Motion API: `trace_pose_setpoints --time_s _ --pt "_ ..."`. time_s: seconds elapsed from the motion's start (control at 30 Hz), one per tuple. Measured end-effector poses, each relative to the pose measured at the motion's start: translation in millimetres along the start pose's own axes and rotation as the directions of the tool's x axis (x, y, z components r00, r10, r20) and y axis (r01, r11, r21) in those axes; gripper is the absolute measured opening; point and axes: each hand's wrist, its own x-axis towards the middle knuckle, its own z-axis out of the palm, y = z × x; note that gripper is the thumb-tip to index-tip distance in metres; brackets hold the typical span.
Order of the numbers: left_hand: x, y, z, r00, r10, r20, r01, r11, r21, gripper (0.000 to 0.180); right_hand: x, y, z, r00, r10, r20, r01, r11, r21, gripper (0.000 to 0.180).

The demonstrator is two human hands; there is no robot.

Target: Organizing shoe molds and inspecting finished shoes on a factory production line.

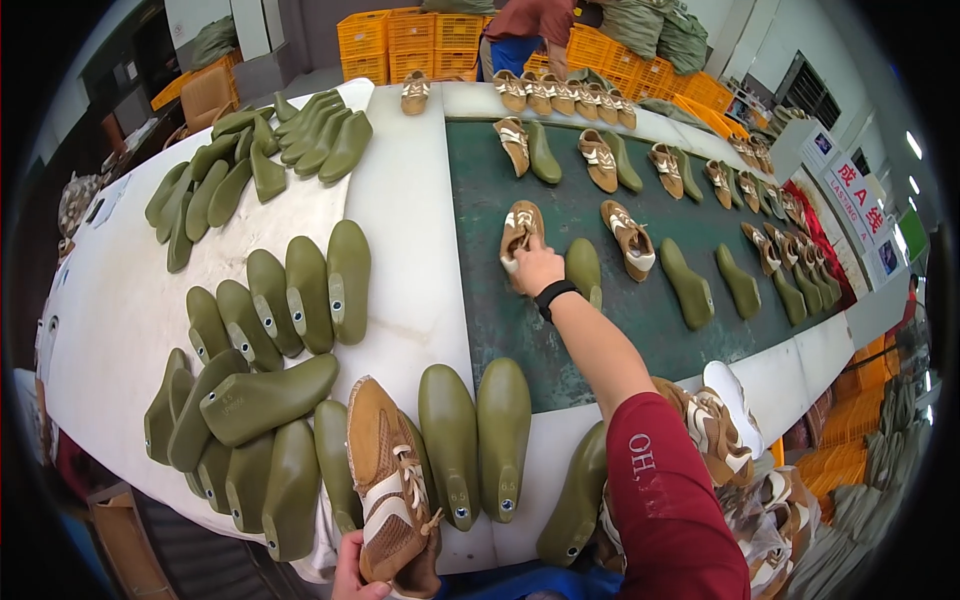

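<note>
Head view, left hand's (pixel 350 573) shoe (pixel 385 500), toe away, axis slanting left

Red characters stand above smaller lettering on the white sign (pixel 851 203) at right, pale capitals run along the maroon sleeve (pixel 668 510), and small numerals mark green lasts (pixel 447 430).

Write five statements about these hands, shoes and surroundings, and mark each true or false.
1. The left hand holds a brown-and-white laced shoe. True.
2. The black wristband is on the left wrist. False: that wristband is on the right wrist.
3. The right hand touches a tan-and-white shoe on the dark-green flat surface. True.
4. The orange plastic crates stand on that green surface. False: those crates are beyond the table's far edge.
5. Smooth olive-green shoe lasts rest on the white tabletop. True.
</note>
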Motion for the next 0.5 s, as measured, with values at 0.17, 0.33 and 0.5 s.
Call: trace_pose_setpoints --time_s 0.17,0.33,0.5 --pt "-10.0 4.1 8.5 0.999 0.039 -0.032 -0.038 0.999 0.031 0.093 -17.4 16.1 -13.4 0.988 0.153 -0.029 -0.148 0.980 0.137 0.043" --pt "-1.2 0.4 29.7 0.980 0.191 -0.058 -0.193 0.981 -0.028 0.103 -88.4 13.1 -91.6 0.966 -0.252 -0.049 0.257 0.940 0.225 0.041" --pt "7.4 1.9 59.8 0.955 0.267 0.133 -0.243 0.955 -0.170 0.087 -229.0 12.3 -200.1 0.806 -0.592 -0.008 0.557 0.753 0.350 0.037"
